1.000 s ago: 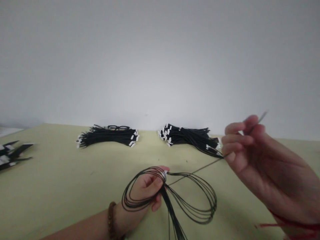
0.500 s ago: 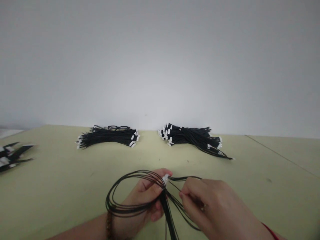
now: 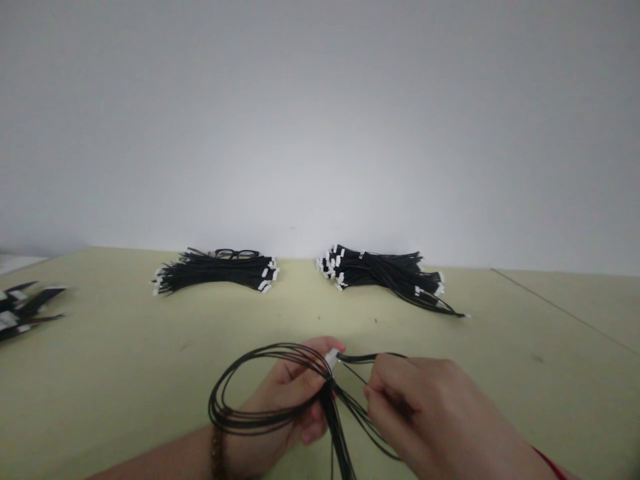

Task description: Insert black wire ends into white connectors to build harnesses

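My left hand [image 3: 287,407] is closed on a white connector [image 3: 331,359], pinched between thumb and fingers. Black wires [image 3: 250,423] run out of the connector, looping round to the left and hanging down in a bunch below it. More of them curve off to the right. My right hand [image 3: 425,407] is closed too, thumb and forefinger pinching one thin black wire [image 3: 355,373] a short way right of the connector. The wire's far end is hidden inside that hand.
Two piles of black wire harnesses with white connectors, a left pile [image 3: 215,273] and a right pile [image 3: 383,273], lie at the back by the wall. Glasses [image 3: 237,254] rest behind the left pile. Blurred harnesses [image 3: 25,310] lie at the far left. A seam [image 3: 560,307] crosses the table.
My right hand has shifted slightly right, away from the connector, with the thin wire still pinched. The left hand stays almost in place.
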The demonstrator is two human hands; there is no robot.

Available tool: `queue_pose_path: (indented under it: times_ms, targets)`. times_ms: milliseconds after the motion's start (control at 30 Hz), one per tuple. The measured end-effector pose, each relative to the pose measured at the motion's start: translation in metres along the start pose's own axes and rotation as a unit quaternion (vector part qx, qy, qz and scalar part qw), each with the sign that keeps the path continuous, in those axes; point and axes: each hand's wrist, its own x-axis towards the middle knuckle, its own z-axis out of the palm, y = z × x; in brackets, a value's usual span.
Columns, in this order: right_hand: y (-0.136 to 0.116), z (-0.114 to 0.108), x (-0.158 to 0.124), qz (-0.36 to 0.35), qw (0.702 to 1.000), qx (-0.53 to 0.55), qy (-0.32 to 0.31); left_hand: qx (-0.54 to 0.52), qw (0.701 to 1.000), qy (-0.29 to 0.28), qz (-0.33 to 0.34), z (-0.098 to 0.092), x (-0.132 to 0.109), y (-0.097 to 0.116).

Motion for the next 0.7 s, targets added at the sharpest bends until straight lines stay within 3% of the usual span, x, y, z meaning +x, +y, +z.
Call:
queue_pose_path:
  times_ms: [333, 533, 700]
  targets:
    - [-0.003, 0.003, -0.003, -0.01, 1.0, -0.023, 0.002, 0.093, 0.994, 0.035, 0.039, 0.0, 0.001, -0.002]
    - [-0.003, 0.004, -0.003, -0.032, 0.999, -0.039, 0.015, 0.108, 0.991, -0.013, 0.072, -0.004, 0.011, -0.007]
    - [-0.002, 0.001, -0.003, -0.04, 0.997, -0.058, 0.032, 0.101, 0.993, -0.003, 0.052, -0.003, 0.005, -0.006]
